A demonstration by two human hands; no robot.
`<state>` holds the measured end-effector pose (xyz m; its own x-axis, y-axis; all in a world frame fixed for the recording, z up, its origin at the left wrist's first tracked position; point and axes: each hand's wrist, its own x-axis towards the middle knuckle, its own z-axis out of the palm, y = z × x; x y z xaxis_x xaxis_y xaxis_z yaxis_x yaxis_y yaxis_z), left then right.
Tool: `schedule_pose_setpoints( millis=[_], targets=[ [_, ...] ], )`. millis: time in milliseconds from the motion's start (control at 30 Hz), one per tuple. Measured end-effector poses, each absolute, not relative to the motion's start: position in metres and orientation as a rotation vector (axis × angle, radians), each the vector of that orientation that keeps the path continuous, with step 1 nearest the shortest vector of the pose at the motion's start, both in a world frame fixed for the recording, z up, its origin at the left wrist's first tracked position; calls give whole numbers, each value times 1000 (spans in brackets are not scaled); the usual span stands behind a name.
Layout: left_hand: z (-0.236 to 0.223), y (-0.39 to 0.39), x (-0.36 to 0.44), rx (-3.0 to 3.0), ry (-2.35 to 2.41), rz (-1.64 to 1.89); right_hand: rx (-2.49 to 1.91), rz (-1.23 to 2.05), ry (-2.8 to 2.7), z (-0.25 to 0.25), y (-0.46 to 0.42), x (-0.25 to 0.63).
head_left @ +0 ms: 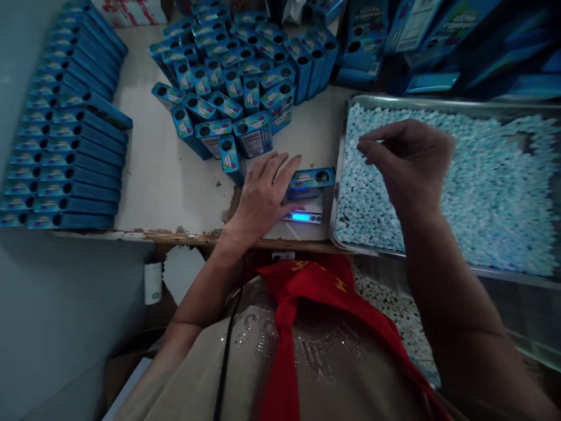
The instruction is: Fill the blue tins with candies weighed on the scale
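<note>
A: Boxes (pixel 65 152) first. What's at the bench's left edge?

B: I see flat blue boxes stacked in rows there, holes facing me. Toward the back edge, mid-bench, stands a cluster of upright blue boxes (pixel 236 88), each with a round hole on top.

A: And my left hand (pixel 263 196)?

B: It lies flat near the front edge, fingers spread and loose, clamped on nothing. The fingertips touch one blue box (pixel 312 180) lying on its side atop the small scale (pixel 304 215), whose display glows blue.

A: Right hand (pixel 407 158)?

B: I have it hovering over the metal tray (pixel 337 193) at the bench's right side, thumb and forefinger pinched together. Whether a piece sits between them, I cannot tell. The tray is full of pale blue candy pieces (pixel 482 193), just beside the scale.
</note>
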<state>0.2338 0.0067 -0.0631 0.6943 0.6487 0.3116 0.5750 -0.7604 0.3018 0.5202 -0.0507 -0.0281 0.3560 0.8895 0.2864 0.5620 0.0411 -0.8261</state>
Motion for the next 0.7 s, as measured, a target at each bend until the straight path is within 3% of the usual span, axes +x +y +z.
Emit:
schedule_pose_setpoints(
  millis=[300, 500, 600, 700],
  targets=[
    [-54, 3, 257, 2790, 947, 495, -1603, 271, -1187, -73, -38, 531],
    [-31, -12, 290, 2845, 934, 138, -1653, 134, -1162, -83, -39, 536],
    [-11, -28, 261, 2836, 936, 183, -1676, 125, -1234, -82, -43, 524],
    [12, -28, 189, 2722, 1044, 439, -1581, 227, -1554, -76, -38, 494]
  ],
)
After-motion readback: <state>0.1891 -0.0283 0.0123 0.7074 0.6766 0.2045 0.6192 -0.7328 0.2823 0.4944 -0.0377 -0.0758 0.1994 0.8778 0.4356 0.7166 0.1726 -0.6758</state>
